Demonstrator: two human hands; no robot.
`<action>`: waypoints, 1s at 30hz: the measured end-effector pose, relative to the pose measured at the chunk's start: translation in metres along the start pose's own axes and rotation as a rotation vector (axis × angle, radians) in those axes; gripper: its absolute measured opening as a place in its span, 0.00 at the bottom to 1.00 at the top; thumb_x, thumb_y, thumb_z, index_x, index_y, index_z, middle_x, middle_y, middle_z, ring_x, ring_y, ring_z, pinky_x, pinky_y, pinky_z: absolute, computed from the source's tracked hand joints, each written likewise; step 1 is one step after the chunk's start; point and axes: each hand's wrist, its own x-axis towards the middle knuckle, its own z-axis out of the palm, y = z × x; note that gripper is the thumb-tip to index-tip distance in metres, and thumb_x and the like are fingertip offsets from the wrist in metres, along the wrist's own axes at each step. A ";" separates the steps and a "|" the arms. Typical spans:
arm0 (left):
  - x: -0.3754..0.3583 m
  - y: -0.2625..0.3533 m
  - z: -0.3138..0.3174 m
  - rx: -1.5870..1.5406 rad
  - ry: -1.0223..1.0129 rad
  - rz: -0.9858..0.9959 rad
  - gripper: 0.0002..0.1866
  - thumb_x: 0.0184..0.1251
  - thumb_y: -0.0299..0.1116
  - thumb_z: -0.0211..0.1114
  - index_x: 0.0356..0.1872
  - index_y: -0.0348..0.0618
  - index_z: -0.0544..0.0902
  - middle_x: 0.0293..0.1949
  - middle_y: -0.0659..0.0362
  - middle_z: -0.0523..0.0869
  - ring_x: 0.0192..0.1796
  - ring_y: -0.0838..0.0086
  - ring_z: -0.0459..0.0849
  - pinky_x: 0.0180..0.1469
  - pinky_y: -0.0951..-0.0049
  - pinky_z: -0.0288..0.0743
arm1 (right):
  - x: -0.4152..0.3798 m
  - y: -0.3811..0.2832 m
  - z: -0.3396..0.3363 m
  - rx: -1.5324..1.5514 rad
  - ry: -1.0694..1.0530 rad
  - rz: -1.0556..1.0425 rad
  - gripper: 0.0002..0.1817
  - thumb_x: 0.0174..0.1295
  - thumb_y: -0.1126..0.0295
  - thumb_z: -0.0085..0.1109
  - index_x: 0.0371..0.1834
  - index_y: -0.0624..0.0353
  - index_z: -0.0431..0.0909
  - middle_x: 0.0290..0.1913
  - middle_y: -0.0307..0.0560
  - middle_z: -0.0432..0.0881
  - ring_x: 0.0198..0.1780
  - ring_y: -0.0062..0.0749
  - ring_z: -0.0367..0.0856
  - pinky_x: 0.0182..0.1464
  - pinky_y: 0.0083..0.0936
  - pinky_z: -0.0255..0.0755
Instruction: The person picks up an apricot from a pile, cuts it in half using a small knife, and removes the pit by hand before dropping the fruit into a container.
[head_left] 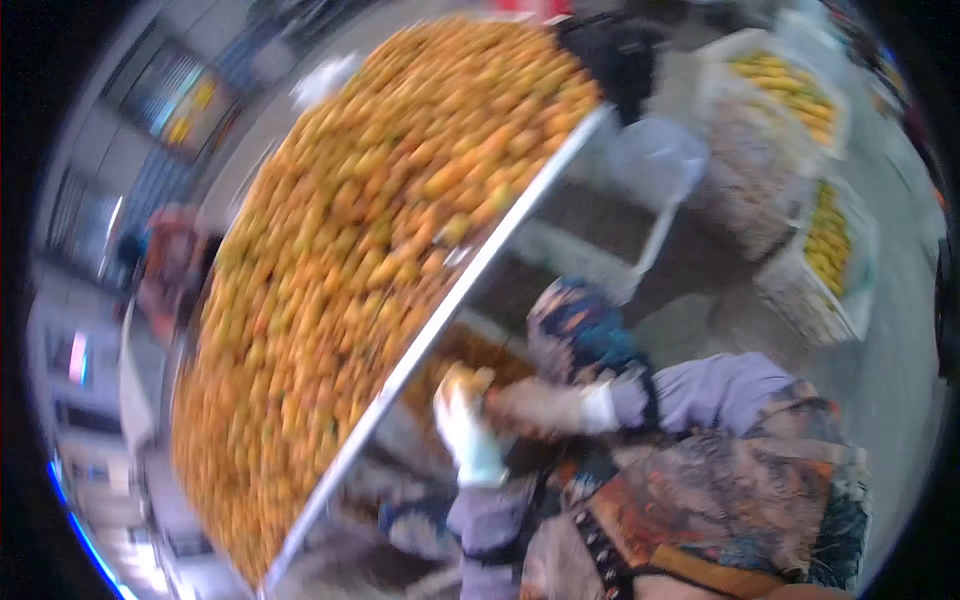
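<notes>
Filling metal table (480, 262): heaped yellow fruit (370, 230); crates (830, 250) on concrete floor (900, 340).

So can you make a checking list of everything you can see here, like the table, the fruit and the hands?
Surface: long metal-edged table, piled full.
Job's things: yellow-orange fruit heaped on the table; one fruit piece in the hands.
Clutter: crates of fruit on the floor at the right; white plastic chair.
Hands: left hand white-gloved, right hand, both on the piece.
Cables: nothing seen.
Surroundings: blurred person across the table; grey floor.
</notes>
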 end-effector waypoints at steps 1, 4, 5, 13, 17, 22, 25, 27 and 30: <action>-0.003 0.011 0.008 -0.022 -0.019 -0.043 0.13 0.67 0.34 0.52 0.47 0.39 0.78 0.41 0.56 0.80 0.46 0.68 0.80 0.51 0.66 0.73 | -0.004 -0.012 -0.002 -0.121 0.019 0.105 0.31 0.65 0.40 0.42 0.41 0.59 0.80 0.31 0.41 0.82 0.30 0.27 0.78 0.29 0.24 0.72; -0.006 0.014 0.010 0.164 -0.030 -0.055 0.18 0.70 0.40 0.47 0.40 0.36 0.79 0.43 0.54 0.79 0.44 0.68 0.78 0.48 0.66 0.72 | -0.002 -0.001 0.006 0.046 0.079 0.252 0.28 0.64 0.43 0.47 0.40 0.60 0.81 0.32 0.40 0.81 0.35 0.29 0.76 0.41 0.29 0.72; -0.004 0.009 0.008 0.109 -0.077 -0.119 0.15 0.70 0.40 0.48 0.41 0.39 0.78 0.37 0.58 0.78 0.37 0.71 0.76 0.40 0.71 0.72 | -0.015 -0.010 -0.015 0.036 0.178 0.246 0.28 0.64 0.43 0.47 0.40 0.60 0.81 0.32 0.40 0.81 0.35 0.29 0.76 0.41 0.29 0.72; 0.003 0.034 0.025 0.198 -0.162 -0.057 0.16 0.70 0.41 0.49 0.37 0.39 0.78 0.32 0.59 0.78 0.33 0.73 0.75 0.39 0.72 0.71 | -0.013 -0.011 -0.023 0.070 0.517 0.197 0.27 0.65 0.44 0.48 0.41 0.60 0.80 0.33 0.40 0.81 0.35 0.29 0.75 0.41 0.30 0.71; 0.010 0.033 0.024 0.239 -0.268 -0.029 0.19 0.71 0.44 0.49 0.42 0.37 0.77 0.37 0.56 0.80 0.39 0.67 0.78 0.45 0.67 0.74 | -0.020 -0.023 -0.035 0.082 0.585 0.165 0.27 0.65 0.44 0.48 0.41 0.60 0.80 0.33 0.40 0.81 0.36 0.29 0.75 0.41 0.30 0.71; 0.015 0.015 0.025 0.132 -0.342 -0.120 0.30 0.73 0.55 0.43 0.45 0.33 0.77 0.42 0.50 0.83 0.42 0.62 0.81 0.43 0.68 0.77 | -0.031 -0.012 -0.026 0.077 0.620 0.123 0.26 0.65 0.45 0.48 0.42 0.59 0.80 0.34 0.41 0.81 0.36 0.30 0.75 0.42 0.30 0.71; 0.012 0.016 0.031 0.124 -0.369 -0.106 0.30 0.73 0.56 0.40 0.45 0.35 0.78 0.42 0.51 0.83 0.41 0.65 0.80 0.42 0.70 0.77 | -0.024 -0.010 -0.022 0.090 0.622 0.103 0.26 0.65 0.45 0.48 0.42 0.59 0.80 0.34 0.41 0.81 0.36 0.30 0.75 0.42 0.31 0.71; 0.010 0.024 0.036 0.117 -0.374 -0.141 0.30 0.74 0.55 0.40 0.45 0.35 0.78 0.42 0.52 0.83 0.40 0.66 0.80 0.43 0.70 0.76 | -0.052 -0.022 -0.030 0.092 0.621 0.083 0.26 0.65 0.46 0.48 0.42 0.59 0.80 0.34 0.41 0.81 0.36 0.30 0.75 0.42 0.31 0.71; 0.006 0.036 0.040 0.105 -0.375 -0.195 0.29 0.74 0.55 0.40 0.45 0.36 0.78 0.42 0.52 0.83 0.40 0.66 0.80 0.43 0.70 0.76 | -0.045 -0.021 -0.028 0.095 0.613 0.056 0.25 0.65 0.46 0.48 0.43 0.59 0.79 0.35 0.41 0.81 0.36 0.30 0.75 0.43 0.31 0.71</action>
